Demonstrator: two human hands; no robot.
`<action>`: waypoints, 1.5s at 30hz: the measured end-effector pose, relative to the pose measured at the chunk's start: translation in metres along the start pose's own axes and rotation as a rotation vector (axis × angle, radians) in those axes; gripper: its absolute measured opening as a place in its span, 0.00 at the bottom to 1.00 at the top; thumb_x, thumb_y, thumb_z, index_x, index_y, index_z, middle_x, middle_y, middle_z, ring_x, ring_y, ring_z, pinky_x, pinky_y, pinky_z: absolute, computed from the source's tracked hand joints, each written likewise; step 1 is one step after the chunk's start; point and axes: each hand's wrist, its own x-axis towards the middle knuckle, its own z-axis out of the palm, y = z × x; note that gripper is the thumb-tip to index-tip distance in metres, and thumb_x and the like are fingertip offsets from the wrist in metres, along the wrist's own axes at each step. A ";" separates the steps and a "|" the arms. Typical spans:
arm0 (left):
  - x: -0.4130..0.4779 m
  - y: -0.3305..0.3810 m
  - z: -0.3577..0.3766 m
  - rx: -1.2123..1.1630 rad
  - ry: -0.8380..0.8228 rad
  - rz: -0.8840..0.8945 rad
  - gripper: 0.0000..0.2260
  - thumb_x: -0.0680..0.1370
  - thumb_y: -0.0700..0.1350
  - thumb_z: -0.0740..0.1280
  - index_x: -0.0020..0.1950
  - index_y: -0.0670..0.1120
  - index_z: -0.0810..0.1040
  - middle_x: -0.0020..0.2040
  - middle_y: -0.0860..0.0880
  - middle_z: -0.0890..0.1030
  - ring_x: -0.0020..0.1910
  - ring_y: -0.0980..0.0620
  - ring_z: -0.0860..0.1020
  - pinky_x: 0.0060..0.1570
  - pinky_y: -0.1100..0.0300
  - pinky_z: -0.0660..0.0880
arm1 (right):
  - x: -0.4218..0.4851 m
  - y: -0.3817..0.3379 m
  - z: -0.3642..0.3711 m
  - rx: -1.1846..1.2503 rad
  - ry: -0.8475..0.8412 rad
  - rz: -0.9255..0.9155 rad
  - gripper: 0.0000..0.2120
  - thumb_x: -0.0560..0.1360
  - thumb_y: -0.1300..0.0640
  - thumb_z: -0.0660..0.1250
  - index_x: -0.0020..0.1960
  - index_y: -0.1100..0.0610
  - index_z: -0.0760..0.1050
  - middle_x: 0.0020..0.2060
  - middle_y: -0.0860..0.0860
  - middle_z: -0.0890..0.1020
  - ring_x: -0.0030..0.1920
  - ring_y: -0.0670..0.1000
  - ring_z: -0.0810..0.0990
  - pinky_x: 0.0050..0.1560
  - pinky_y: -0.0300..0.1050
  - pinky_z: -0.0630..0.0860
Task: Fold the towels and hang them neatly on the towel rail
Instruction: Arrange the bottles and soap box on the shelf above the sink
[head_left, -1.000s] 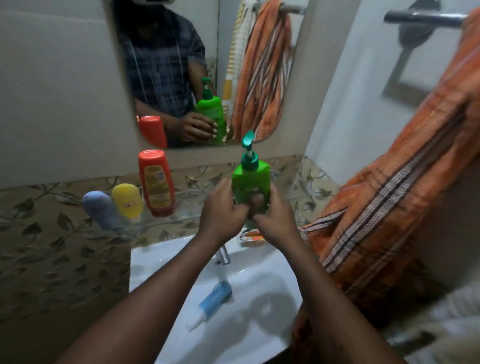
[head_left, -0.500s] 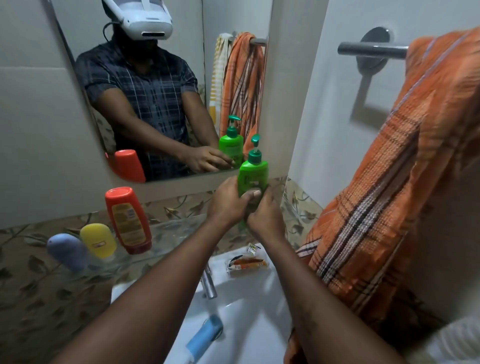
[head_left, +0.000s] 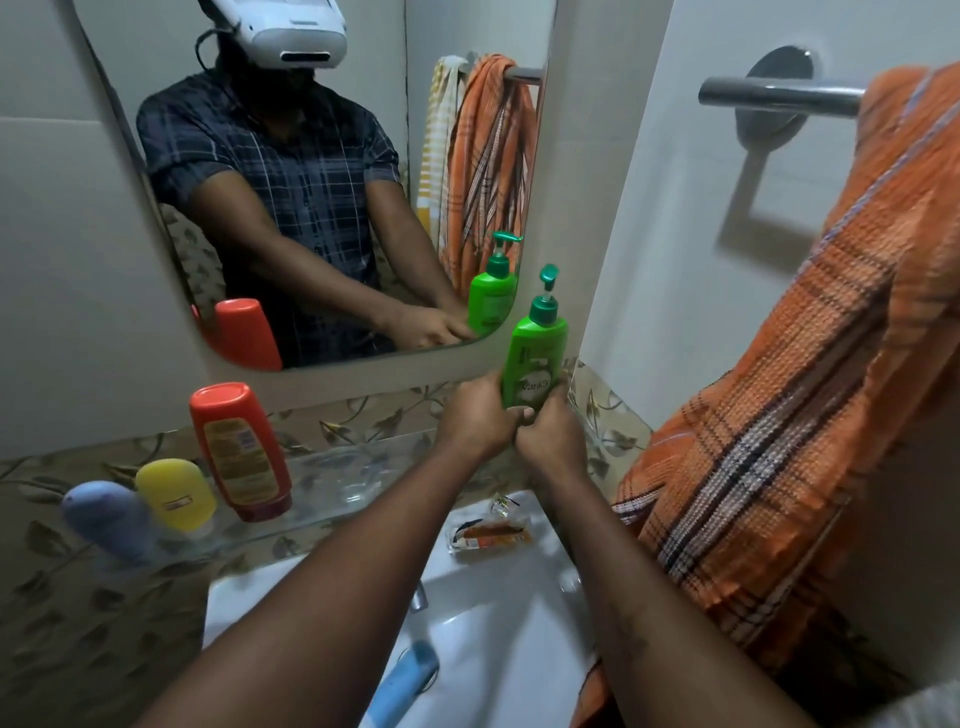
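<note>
Left hand (head_left: 478, 422) and right hand (head_left: 554, 442) clasp a smooth, seemingly plastic bottle (head_left: 538, 349).

Your only camera rides on your head, looking forward and down along both forearms into the wall corner above the sink (head_left: 498, 644). It sits close: your left hand (head_left: 475, 418) and right hand (head_left: 553, 441) land mid-frame around the green bottle (head_left: 535, 358). The wide lens bows the towel rail (head_left: 779, 96) and the orange towel (head_left: 779, 389) at the right edge. The mirror (head_left: 384, 62) faces you, so the headset (head_left: 288, 34) shows at its top, and it gives a reflected second angle on bottle and towel.
</note>
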 end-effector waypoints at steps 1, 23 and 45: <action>0.001 0.003 0.004 0.003 -0.008 0.004 0.20 0.74 0.55 0.78 0.64 0.51 0.81 0.55 0.43 0.87 0.57 0.40 0.83 0.50 0.52 0.78 | 0.003 0.002 -0.003 -0.002 -0.003 0.005 0.33 0.76 0.56 0.66 0.78 0.58 0.60 0.54 0.60 0.83 0.52 0.64 0.83 0.47 0.53 0.80; -0.008 -0.006 0.023 -0.027 -0.062 -0.005 0.21 0.77 0.55 0.75 0.67 0.51 0.80 0.60 0.47 0.86 0.59 0.42 0.83 0.56 0.50 0.81 | 0.003 0.035 -0.008 0.015 0.011 -0.022 0.29 0.74 0.59 0.74 0.72 0.58 0.69 0.61 0.60 0.82 0.60 0.63 0.81 0.57 0.56 0.80; -0.160 -0.127 0.019 0.067 -0.231 0.087 0.06 0.80 0.46 0.67 0.51 0.45 0.81 0.48 0.44 0.85 0.48 0.41 0.82 0.45 0.51 0.77 | -0.166 0.057 0.067 0.042 -0.276 -0.078 0.09 0.75 0.65 0.64 0.51 0.54 0.76 0.41 0.47 0.80 0.41 0.49 0.76 0.40 0.44 0.67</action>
